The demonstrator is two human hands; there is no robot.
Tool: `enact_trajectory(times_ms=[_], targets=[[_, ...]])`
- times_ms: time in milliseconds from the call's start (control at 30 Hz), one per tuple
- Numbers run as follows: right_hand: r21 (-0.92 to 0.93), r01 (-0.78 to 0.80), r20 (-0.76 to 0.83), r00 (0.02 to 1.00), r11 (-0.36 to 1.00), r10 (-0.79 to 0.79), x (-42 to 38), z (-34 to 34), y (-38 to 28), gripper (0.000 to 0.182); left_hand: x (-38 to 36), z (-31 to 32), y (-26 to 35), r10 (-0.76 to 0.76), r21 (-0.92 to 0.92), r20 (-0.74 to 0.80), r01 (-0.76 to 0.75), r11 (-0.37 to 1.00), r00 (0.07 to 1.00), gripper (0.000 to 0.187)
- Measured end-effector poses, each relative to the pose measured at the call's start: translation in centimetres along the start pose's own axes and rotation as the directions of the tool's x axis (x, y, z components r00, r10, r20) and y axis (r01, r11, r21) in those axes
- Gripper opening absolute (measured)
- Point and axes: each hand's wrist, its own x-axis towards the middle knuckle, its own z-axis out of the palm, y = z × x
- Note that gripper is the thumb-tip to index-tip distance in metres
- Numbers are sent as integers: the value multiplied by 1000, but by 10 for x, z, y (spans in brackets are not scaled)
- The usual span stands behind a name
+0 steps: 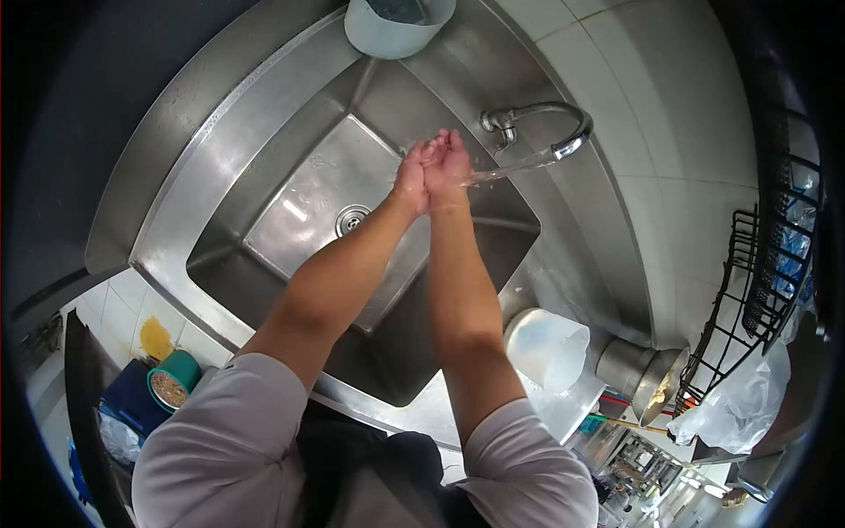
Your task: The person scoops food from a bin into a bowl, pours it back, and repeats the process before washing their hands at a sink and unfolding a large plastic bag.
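Over the steel sink (290, 189), my left hand (411, 179) and my right hand (447, 162) are pressed side by side, wet and loosely cupped. Their fingers reach away from me, slightly curled, and neither hand holds an object. A stream of water (510, 170) runs from the curved chrome faucet (574, 141) onto my right hand near the wrist. Below and to the left of the hands is the round drain (352, 220) in the sink floor.
A white tub (396, 31) stands at the sink's far edge. On the right ledge are a translucent plastic container (546, 348) and a metal pot (629, 365). A black wire rack (731, 290) and a plastic bag (744, 400) are farther right. A green container (179, 370) sits lower left.
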Motion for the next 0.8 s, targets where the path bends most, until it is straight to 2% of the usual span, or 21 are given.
enact_trajectory(times_ms=[33,67,100,133,200,233,333,367,467,500,533,567,600,633,667,700,733,767,800], targets=[[-60,65,-39,997,996,-67,14,-7,1,21,-5,-4,0,-14,96,-4,14,995,1000,46],[-575,212,-52,954,790,-294,24,-4,5,23,-8,-9,1,-30,192,-9,31,981,1000,46],[-915,237,55,875,326,-481,33,3,10,24,-14,-6,5,-44,286,-12,45,957,999,45],[-964,121,238,786,-236,-571,36,5,15,26,-19,-5,11,-44,349,-22,49,936,999,48],[-922,100,287,825,-375,-487,16,10,23,30,-41,16,26,-50,461,-45,65,885,998,54],[-893,85,300,844,-441,-445,5,11,24,33,-25,3,24,-46,469,8,37,883,999,50],[-761,58,350,876,-646,-333,-7,-15,12,38,-17,9,19,-260,581,5,209,787,965,54],[-878,-41,180,895,-477,-408,-38,5,8,36,-7,4,12,-267,622,-57,243,745,962,51],[-632,-165,10,975,-757,-220,-69,0,-16,43,26,-18,-29,-146,757,-108,177,629,983,52],[-604,-72,105,980,-794,-169,-76,1,-13,43,11,1,-29,-6,905,-75,71,420,997,49],[-570,13,191,975,-821,-117,-85,0,-10,43,6,7,-20,60,986,21,-30,164,998,40],[-532,92,275,959,-842,-69,-94,0,-9,44,7,6,-9,91,986,135,-124,-114,987,33],[-492,160,351,936,-856,-27,-103,-1,-10,44,-2,14,0,139,978,154,-131,-163,978,31],[-575,100,180,984,-812,-6,-110,11,-10,43,-11,23,10,187,968,172,-132,-211,967,33],[-824,125,146,989,-552,6,-108,12,-11,41,8,-16,26,213,932,326,-276,-234,921,32],[-966,137,133,991,-218,34,-105,12,-10,40,27,-58,56,234,872,473,-414,-260,849,33],[-982,112,124,989,149,76,-107,6,-3,38,3,-60,78,194,762,215,-40,-646,957,31],[-807,-196,-194,979,557,64,-104,-14,6,35,-22,-60,101,138,335,-60,150,-930,989,31],[-950,-156,-178,982,-269,57,-102,-60,29,35,-56,-52,111,15,-47,-207,5,-999,978,29]])
